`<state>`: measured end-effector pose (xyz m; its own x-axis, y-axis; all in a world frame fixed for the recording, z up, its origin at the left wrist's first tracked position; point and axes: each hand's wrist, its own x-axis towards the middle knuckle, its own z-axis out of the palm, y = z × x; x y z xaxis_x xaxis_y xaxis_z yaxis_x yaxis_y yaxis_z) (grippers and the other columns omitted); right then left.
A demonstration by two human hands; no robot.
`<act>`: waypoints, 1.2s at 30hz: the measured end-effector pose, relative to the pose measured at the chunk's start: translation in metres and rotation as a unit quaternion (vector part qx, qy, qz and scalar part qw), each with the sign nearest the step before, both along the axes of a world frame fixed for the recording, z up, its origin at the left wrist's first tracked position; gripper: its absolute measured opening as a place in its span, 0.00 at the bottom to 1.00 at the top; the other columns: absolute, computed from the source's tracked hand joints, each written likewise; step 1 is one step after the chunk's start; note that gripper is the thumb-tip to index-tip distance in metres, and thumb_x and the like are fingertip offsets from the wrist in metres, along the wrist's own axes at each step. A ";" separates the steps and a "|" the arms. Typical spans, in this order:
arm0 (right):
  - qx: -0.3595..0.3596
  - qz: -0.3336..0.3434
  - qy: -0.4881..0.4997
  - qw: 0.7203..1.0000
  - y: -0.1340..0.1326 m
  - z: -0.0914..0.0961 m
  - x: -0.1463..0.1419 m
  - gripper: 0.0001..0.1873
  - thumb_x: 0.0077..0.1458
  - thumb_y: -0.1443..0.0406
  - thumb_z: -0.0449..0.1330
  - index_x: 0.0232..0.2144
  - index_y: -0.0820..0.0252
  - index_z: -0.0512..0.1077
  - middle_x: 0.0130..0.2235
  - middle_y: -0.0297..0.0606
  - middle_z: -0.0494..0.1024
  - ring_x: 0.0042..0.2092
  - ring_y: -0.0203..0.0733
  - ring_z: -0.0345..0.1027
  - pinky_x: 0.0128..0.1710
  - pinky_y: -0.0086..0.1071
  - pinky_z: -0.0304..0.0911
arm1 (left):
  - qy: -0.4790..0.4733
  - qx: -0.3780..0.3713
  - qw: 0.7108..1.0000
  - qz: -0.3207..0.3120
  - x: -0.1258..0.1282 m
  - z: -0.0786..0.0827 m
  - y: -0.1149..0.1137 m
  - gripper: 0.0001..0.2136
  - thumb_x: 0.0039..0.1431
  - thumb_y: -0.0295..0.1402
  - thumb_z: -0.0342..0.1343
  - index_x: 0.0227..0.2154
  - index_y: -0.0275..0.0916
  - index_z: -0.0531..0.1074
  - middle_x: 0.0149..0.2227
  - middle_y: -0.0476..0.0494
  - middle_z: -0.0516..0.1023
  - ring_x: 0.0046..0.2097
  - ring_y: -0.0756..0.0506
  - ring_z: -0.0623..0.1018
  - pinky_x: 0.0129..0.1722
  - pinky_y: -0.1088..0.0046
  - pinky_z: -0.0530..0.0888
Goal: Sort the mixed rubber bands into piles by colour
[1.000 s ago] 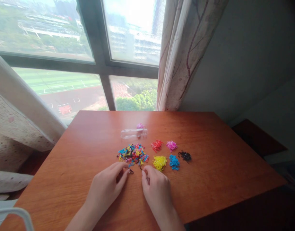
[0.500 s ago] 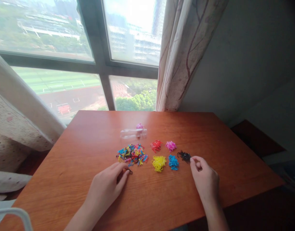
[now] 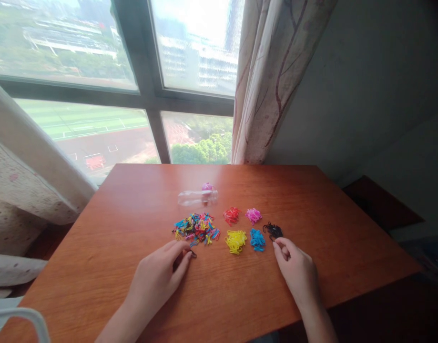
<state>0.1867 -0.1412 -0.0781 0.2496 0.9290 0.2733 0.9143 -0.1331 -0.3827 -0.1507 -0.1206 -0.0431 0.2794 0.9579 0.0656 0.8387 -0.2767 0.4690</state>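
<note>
A mixed pile of small coloured rubber bands (image 3: pixel 196 228) lies mid-table. To its right sit sorted heaps: red (image 3: pixel 232 215), pink (image 3: pixel 253 215), yellow (image 3: pixel 236 241), blue (image 3: pixel 257 239) and black (image 3: pixel 273 230). My left hand (image 3: pixel 157 278) rests on the table just below the mixed pile, fingertips pinched on a dark band (image 3: pixel 193 254). My right hand (image 3: pixel 296 271) lies just below the black heap, fingers curled together; whether it holds anything is hidden.
A clear plastic bottle (image 3: pixel 197 197) lies on its side behind the mixed pile, a pink cap (image 3: pixel 206 186) beside it. The wooden table (image 3: pixel 107 228) stands against a window with curtains (image 3: pixel 272 81). A white chair edge (image 3: pixel 22 320) shows at lower left.
My right hand went from beside the mixed pile over to the black heap, then drew back slightly toward me and left. The left hand stayed put.
</note>
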 end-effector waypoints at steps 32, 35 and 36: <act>0.037 0.226 0.114 0.967 -0.010 0.012 -0.138 0.10 0.63 0.67 0.51 0.31 0.55 0.69 0.26 0.30 0.73 0.27 0.36 0.66 0.30 0.30 0.49 | 0.022 -0.001 1.000 0.001 -0.003 -0.001 0.006 0.09 0.64 0.37 0.48 0.39 0.45 0.72 0.36 0.50 0.79 0.36 0.47 0.79 0.33 0.75 0.70; 0.012 0.249 0.110 0.962 -0.011 0.011 -0.145 0.09 0.62 0.68 0.51 0.29 0.55 0.67 0.26 0.29 0.72 0.28 0.36 0.66 0.29 0.30 0.47 | 0.036 0.030 0.998 0.035 -0.006 0.008 0.014 0.11 0.65 0.39 0.47 0.42 0.45 0.72 0.36 0.50 0.78 0.35 0.47 0.79 0.31 0.74 0.69; 0.005 0.252 0.110 0.961 -0.011 0.011 -0.145 0.09 0.61 0.68 0.52 0.28 0.55 0.66 0.26 0.29 0.72 0.28 0.36 0.65 0.29 0.31 0.46 | 0.048 0.039 0.997 0.050 -0.007 0.011 0.018 0.11 0.65 0.39 0.47 0.43 0.45 0.72 0.37 0.49 0.78 0.34 0.46 0.79 0.31 0.74 0.69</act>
<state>0.0416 -0.1524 -0.0671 -0.1786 0.9445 0.2758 0.7587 0.3107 -0.5725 -0.1572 -0.1029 -0.0320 0.1905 0.9744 0.1194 0.9044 -0.2215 0.3647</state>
